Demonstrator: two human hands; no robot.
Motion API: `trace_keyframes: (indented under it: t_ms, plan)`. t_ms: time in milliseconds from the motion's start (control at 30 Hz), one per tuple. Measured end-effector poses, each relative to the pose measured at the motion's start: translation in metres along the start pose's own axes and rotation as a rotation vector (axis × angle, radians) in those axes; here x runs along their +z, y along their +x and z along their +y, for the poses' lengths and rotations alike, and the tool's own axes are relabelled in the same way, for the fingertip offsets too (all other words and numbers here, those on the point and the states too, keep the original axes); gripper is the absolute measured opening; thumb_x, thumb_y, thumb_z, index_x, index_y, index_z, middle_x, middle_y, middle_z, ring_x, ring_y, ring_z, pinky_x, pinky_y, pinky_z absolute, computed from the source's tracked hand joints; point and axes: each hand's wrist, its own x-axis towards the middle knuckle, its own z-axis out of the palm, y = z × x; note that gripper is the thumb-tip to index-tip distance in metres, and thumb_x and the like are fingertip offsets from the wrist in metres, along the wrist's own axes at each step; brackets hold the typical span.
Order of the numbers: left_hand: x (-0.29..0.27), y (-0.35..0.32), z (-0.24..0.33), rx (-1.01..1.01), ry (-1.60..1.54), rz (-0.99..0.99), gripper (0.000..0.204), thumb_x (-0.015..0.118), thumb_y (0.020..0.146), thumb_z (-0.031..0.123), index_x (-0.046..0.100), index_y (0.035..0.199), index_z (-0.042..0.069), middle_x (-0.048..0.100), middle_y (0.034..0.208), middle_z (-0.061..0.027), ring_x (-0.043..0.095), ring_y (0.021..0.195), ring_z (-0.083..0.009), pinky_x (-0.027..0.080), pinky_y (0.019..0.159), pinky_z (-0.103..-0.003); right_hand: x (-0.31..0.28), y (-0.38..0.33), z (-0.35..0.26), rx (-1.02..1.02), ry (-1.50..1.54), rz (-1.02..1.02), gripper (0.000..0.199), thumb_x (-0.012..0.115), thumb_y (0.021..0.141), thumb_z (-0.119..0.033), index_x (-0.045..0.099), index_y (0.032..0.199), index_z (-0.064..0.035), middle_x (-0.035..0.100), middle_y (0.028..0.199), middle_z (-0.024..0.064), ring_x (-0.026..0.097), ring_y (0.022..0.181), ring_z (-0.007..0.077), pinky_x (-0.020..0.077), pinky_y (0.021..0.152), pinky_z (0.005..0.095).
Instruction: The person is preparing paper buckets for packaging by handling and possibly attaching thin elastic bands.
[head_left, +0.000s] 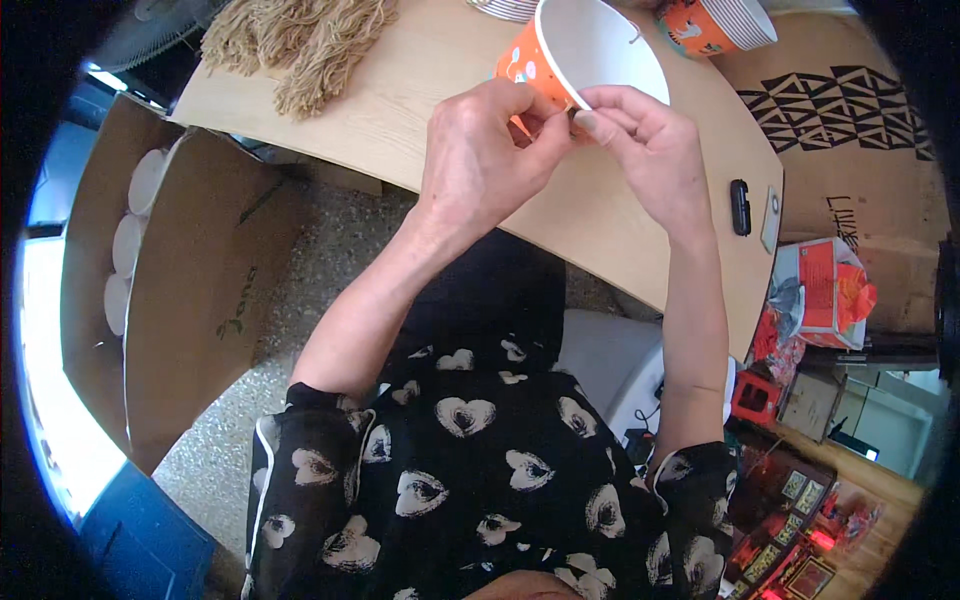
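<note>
Worktop point(430, 100): pale wood-look board, smooth, edge curved by the lens. Left of it, a tall open cardboard box point(200, 230), brown and matte, with round white shapes lined along its inner side. Speckled stone-like floor point(320, 230) below. At the worktop's far left, shaggy hanks of tan twine point(300, 50), loose and fibrous. At the far right, a nested stack of orange printed paper buckets point(710, 28), rims ribbed where they overlap.

One paper bucket point(610, 50), a tapered round tub, orange outside and plain white within, tilts at the worktop's near edge, mouth toward the wearer. A short thin strand shows at its far rim.

Both forearms reach forward from the lower edge, elbows bent, wrists angled inward; fingertips nearly meet.

Left hand point(480, 150): thumb and forefinger pinched together at the bucket's near rim. Right hand point(645, 145): thumb and forefinger nip the same rim just beside, other fingers curled. Small dark bit point(572, 115) between the fingertips; too small to identify.
</note>
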Motion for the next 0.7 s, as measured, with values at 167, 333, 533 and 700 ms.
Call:
trace_keyframes:
  t_ms: [167,333,533,700]
  plan:
    - [-0.006,-0.007,-0.003,-0.07,-0.054,0.011,0.015,0.072,0.077,0.013,0.069,0.075,-0.001,0.07,0.07,-0.0125,0.069,0.059,-0.02,0.055,0.057,-0.032,0.011,-0.001,-0.001,0.002,-0.005,0.006,0.023,0.061,0.096,-0.006,0.063,0.115,0.0069,0.072,0.101,0.0117,0.067,0.092,0.0122,0.0528,0.083,0.0246]
    - [-0.007,-0.007,-0.008,-0.071,-0.063,-0.043,0.015,0.07,0.086,0.011,0.069,0.085,-0.004,0.068,0.07,-0.0029,0.06,0.059,-0.0044,0.047,0.052,-0.02,0.013,-0.001,-0.003,0.005,-0.045,0.001,0.025,0.061,0.095,-0.004,0.063,0.118,0.007,0.072,0.102,0.012,0.068,0.097,0.0139,0.0531,0.085,0.0258]
    - [-0.01,-0.007,-0.011,-0.123,-0.083,-0.063,0.016,0.071,0.087,0.013,0.07,0.086,-0.003,0.067,0.069,-0.002,0.059,0.059,-0.0038,0.046,0.05,-0.019,0.015,-0.001,-0.004,-0.021,-0.12,0.004,0.025,0.06,0.095,-0.004,0.063,0.118,0.0066,0.072,0.104,0.011,0.068,0.098,0.0145,0.0532,0.086,0.0259]
    - [-0.009,-0.005,-0.013,-0.099,-0.087,-0.054,0.016,0.071,0.087,0.013,0.07,0.086,-0.003,0.066,0.069,-0.0022,0.058,0.058,-0.004,0.046,0.05,-0.02,0.015,-0.002,-0.003,-0.01,-0.122,-0.006,0.025,0.061,0.095,-0.004,0.063,0.118,0.0062,0.071,0.105,0.01,0.068,0.099,0.0151,0.0532,0.086,0.0261]
